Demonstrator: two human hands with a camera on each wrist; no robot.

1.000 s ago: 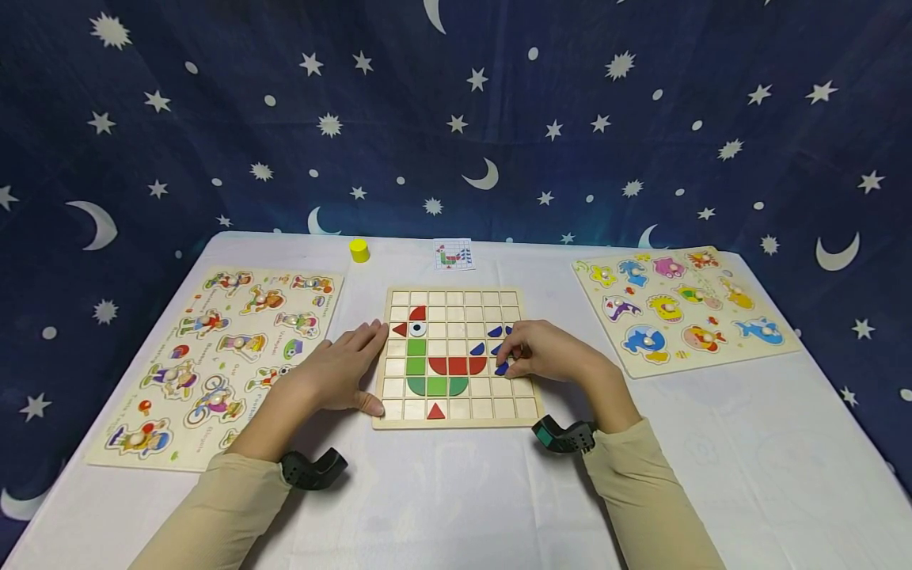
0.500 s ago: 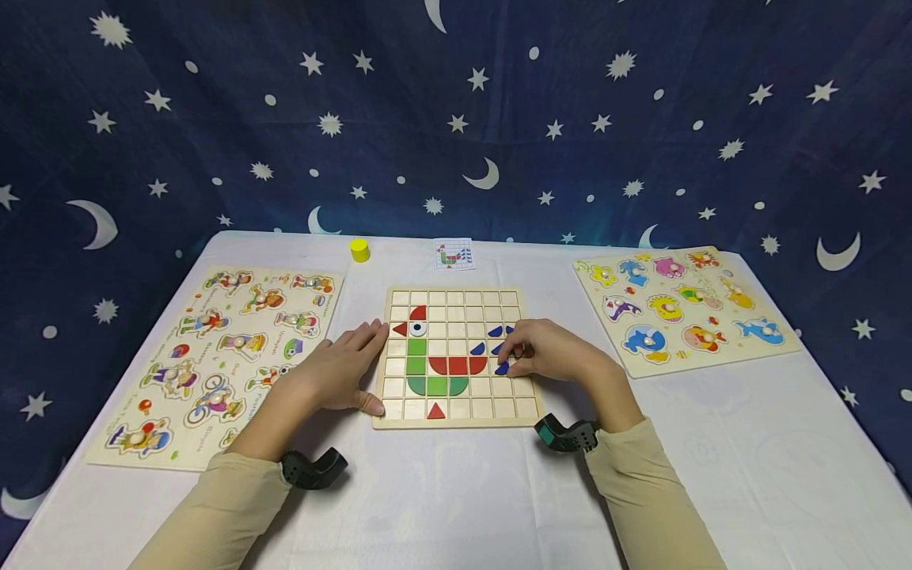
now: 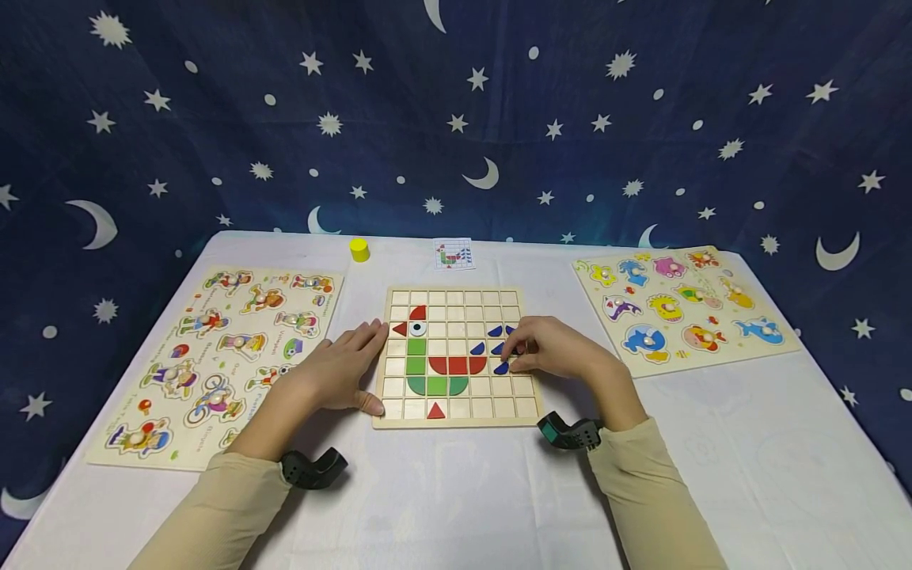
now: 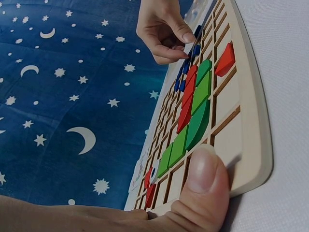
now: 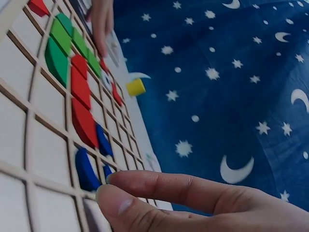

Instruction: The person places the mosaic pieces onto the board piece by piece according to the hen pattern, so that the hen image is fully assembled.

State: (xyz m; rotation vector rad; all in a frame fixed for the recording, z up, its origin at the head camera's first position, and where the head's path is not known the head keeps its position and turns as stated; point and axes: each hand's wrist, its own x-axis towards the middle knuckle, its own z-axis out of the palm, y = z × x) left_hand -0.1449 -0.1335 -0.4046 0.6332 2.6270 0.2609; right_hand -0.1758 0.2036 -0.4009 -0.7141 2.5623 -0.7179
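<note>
A wooden grid board (image 3: 456, 423) lies on the table, with red, green and blue pieces set in its cells around a round eye piece (image 3: 416, 328). My left hand (image 3: 335, 368) rests at the board's left edge, fingers extended and thumb (image 4: 207, 169) on the near corner. At the right side, my right hand (image 3: 552, 348) is bent over the grid, thumb and index fingertips close together. Just beside those tips, a blue rounded piece (image 5: 87, 169) sits in a cell; whether they still touch it is hard to tell. The hand partly covers other blue pieces (image 3: 495, 332).
Behind the board lie a small picture card (image 3: 453, 255) and a yellow cylinder (image 3: 359, 250). A knob puzzle with figures (image 3: 242, 317) lies left, partly under the left arm; a sea-animal puzzle (image 3: 684, 309) lies right. A starry dark blue cloth (image 3: 399, 103) hangs behind the table.
My right hand has shifted slightly right, off the blue piece, which now shows more fully in its cell. The left hand has stayed in place.
</note>
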